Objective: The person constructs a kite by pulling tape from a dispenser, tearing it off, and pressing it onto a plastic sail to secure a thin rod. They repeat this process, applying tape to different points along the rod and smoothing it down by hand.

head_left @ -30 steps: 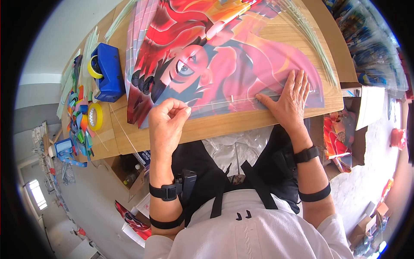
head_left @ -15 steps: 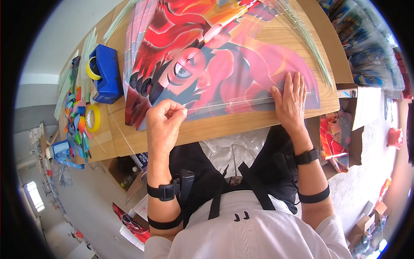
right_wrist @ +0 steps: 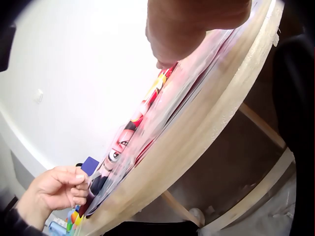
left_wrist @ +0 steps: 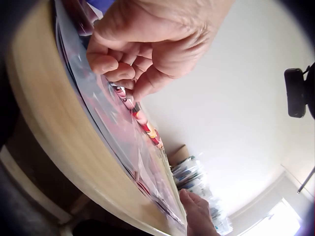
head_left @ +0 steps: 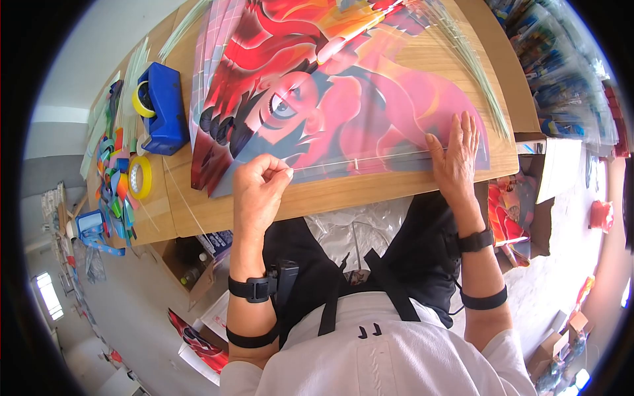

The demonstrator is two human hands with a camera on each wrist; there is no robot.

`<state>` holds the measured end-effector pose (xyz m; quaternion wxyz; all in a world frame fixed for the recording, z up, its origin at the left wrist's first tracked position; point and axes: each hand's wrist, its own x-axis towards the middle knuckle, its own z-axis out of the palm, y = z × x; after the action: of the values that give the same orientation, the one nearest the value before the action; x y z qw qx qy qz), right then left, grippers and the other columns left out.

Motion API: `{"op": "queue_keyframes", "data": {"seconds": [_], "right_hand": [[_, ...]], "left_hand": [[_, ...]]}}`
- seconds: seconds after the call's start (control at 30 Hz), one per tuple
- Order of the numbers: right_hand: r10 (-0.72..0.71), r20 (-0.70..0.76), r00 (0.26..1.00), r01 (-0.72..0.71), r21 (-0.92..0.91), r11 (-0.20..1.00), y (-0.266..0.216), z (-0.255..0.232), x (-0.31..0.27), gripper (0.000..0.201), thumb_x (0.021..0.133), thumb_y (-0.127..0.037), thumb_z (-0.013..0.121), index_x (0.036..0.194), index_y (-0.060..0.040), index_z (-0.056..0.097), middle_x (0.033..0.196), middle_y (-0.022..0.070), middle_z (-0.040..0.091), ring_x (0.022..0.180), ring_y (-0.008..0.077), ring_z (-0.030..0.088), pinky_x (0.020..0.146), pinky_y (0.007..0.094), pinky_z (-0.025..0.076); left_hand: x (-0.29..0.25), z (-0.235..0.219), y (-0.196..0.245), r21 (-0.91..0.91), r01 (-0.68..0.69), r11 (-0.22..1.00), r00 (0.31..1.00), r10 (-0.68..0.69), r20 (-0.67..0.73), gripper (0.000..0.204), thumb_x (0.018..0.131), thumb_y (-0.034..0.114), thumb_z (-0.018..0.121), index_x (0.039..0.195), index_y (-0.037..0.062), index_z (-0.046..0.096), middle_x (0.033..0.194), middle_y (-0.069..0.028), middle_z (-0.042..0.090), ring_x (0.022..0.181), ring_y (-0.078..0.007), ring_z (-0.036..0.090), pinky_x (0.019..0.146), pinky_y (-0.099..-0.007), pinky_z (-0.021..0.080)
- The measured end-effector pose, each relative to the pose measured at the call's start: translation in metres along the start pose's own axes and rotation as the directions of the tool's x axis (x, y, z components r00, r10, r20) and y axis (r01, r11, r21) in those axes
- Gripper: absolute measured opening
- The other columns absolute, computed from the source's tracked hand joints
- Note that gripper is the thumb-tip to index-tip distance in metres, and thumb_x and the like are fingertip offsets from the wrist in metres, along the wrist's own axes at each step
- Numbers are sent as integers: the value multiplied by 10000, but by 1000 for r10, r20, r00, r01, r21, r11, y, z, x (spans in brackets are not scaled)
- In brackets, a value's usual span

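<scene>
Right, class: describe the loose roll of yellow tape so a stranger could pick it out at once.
Start at the wooden table with the big red printed sheet. Go to its left end, where a blue tape dispenser sits. The loose yellow tape roll lies flat just nearer the person than the dispenser, beside the coloured strips; the other yellow roll sits mounted on the dispenser.

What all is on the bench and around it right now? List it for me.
printed sheets: a stack, red with a cartoon face, middle of the table
thin rod: one, pale, across the sheets' near edge
table: one, light wood
tape dispenser: one, blue, far left
tape roll: one, yellow, left edge
pale sticks: a bundle, far right
left hand: pinches the rod's end
right hand: flat on the sheets, fingers spread
</scene>
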<state>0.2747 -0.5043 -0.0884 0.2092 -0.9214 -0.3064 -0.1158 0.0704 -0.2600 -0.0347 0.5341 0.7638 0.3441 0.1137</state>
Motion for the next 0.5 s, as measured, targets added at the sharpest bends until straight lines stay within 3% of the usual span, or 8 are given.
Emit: {"op": "queue_keyframes", "data": {"seconds": [0.07,0.13,0.17,0.23,0.27,0.3,0.37,0.5], "right_hand": [[-50,-74,996,55,66,996,-12,-12,4,559,885,-311,593,1281,59,455,1381,271,388,1312,412,334,1089,487,245],[-167,-21,986,153,520,840,-27,-23,7,340,851,-160,615,1146,6,582,1242,186,547,1182,353,494,1003,424,377],[-165,-20,986,152,521,840,-33,-23,10,340,851,-160,615,1146,6,582,1242,186,547,1182,353,494,1003,424,377],[-173,198,965,-43,768,639,-43,-20,20,223,804,-59,613,1018,-2,635,1079,129,629,1040,293,588,917,363,443],[-168,197,966,-56,792,608,-49,-16,25,201,779,-38,622,970,23,638,993,119,638,942,230,613,869,326,459],[-167,197,966,-57,792,607,-50,-12,30,201,779,-38,622,970,23,638,993,119,638,942,230,613,869,326,459],[-204,454,867,-282,787,549,-50,-2,41,169,763,-60,642,909,26,647,884,102,640,817,184,617,772,301,485],[-247,549,799,-333,745,578,-56,7,55,129,751,-72,644,838,23,649,740,76,616,686,143,588,674,283,485]], "left_hand": [[0,1,2,-6,-7,1000,1000,7,7,40,784,-16,635,746,-6,626,657,32,569,593,-19,480,557,-181,377],[-2,2,6,-19,-9,1000,1000,9,24,41,786,-15,633,747,-4,627,658,34,568,593,-18,481,555,-178,374],[-2,3,9,-18,-8,1000,1000,9,25,41,786,-15,633,747,-4,627,658,34,568,593,-18,481,555,-178,374],[-4,4,15,-51,21,998,999,-19,27,42,791,-13,631,750,-3,627,659,39,562,590,-13,471,547,-175,361],[-5,4,18,-49,21,999,999,-19,29,42,791,-13,631,750,-3,627,659,39,562,590,-13,471,547,-175,361],[-6,4,22,-60,6,998,1000,-5,25,38,785,-1,639,751,-12,627,640,21,563,582,-27,477,536,-191,374],[-9,3,30,-70,-9,998,1000,10,20,47,780,11,648,752,-21,627,622,3,564,575,-40,483,525,-208,387],[-15,2,44,-53,-58,997,997,60,47,46,800,2,640,761,-10,618,641,28,549,583,-24,466,537,-186,365]]}}
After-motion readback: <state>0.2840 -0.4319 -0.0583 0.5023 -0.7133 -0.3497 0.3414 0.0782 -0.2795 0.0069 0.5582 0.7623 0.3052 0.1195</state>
